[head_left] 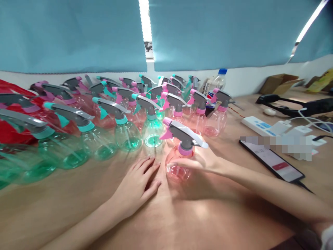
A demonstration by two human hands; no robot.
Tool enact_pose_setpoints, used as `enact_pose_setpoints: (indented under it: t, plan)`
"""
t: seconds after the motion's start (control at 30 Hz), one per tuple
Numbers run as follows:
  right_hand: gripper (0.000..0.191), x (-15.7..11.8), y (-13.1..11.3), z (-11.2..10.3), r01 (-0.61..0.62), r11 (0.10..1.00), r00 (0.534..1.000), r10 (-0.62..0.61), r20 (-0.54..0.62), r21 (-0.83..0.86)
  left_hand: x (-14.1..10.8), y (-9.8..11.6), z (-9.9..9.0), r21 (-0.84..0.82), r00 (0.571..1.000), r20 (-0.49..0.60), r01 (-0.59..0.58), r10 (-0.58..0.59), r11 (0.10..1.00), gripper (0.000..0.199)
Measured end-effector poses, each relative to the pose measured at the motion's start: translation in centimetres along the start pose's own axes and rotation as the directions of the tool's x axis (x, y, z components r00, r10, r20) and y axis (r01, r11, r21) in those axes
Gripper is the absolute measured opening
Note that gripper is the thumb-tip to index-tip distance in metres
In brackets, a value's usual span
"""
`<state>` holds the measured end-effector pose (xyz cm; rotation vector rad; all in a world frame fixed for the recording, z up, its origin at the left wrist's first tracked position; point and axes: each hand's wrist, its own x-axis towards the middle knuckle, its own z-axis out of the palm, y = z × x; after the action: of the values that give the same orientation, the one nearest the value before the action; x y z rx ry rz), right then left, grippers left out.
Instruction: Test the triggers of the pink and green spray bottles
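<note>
My right hand [201,159] is wrapped round a clear pink spray bottle [179,170] with a grey and pink trigger head. The bottle stands upright at the front of the group, its nozzle pointing left. My left hand [142,178] lies flat on the table to the left of that bottle, fingers stretched out and holding nothing. Just beyond my left hand is a green spray bottle [153,130] with a teal collar. More green spray bottles [102,144] run in a row to the left, and pink spray bottles [215,119] stand behind.
At the right, a phone [273,161] with a lit screen lies near a white power strip [257,125] with chargers plugged in. Beyond are a black headset-like object [291,104] and a cardboard box [278,84]. Red material [11,126] lies at far left. A blue curtain [78,34] hangs behind.
</note>
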<state>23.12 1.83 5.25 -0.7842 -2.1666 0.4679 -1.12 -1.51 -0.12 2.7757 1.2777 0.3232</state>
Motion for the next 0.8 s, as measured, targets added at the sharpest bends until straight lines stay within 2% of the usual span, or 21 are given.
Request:
enact_pose_setpoints:
  t: [0.07, 0.1, 0.2, 0.27, 0.33, 0.47, 0.6, 0.7, 0.8]
  plan:
    - [0.027, -1.2, -0.1, 0.0, -0.064, 0.998, 0.998, 0.064, -0.005, 0.002, 0.0, 0.1, 0.0, -0.005, 1.000, -0.012, 0.002, -0.002, 1.000, 0.045]
    - [0.036, -1.9, -0.2, 0.1, -0.137, 0.991, 0.991, 0.137, -0.014, -0.009, 0.1, 0.1, 0.1, -0.008, 1.000, -0.018, 0.004, -0.004, 1.000, 0.045]
    - [0.061, -3.5, -0.5, 0.6, -0.366, 0.928, 0.930, 0.364, -0.046, -0.065, 0.5, 0.4, 0.1, -0.022, 0.999, -0.035, 0.013, -0.014, 1.000, 0.043]
    - [0.066, -4.1, -0.8, 0.8, -0.446, 0.891, 0.895, 0.441, -0.073, -0.082, 0.9, 0.8, 0.1, -0.031, 0.999, -0.044, 0.013, -0.014, 0.999, 0.040]
    - [0.063, -4.2, -1.0, 0.7, -0.454, 0.888, 0.890, 0.448, -0.082, -0.075, 1.5, 1.2, 0.2, -0.035, 0.999, -0.047, 0.006, -0.007, 0.999, 0.037]
    - [0.057, -4.2, -0.7, -0.4, -0.400, 0.914, 0.916, 0.396, -0.065, -0.065, 2.8, 2.3, 0.6, -0.042, 0.999, -0.042, -0.022, 0.020, 0.999, 0.033]
    - [0.060, -5.7, 0.6, -3.0, -0.414, 0.907, 0.910, 0.409, -0.074, -0.075, 4.3, 3.3, 1.1, -0.020, 0.998, -0.035, -0.052, 0.051, 0.998, 0.035]
    - [0.057, -7.8, 2.0, -6.1, -0.441, 0.896, 0.893, 0.432, -0.124, -0.054, 5.6, 4.1, 1.7, -0.015, 0.995, -0.031, -0.095, 0.094, 0.995, 0.039]
    - [0.048, -9.9, 3.9, -10.1, -0.484, 0.868, 0.857, 0.445, -0.261, -0.109, 7.1, 5.0, 2.6, -0.023, 0.990, -0.047, -0.135, 0.134, 0.991, 0.039]
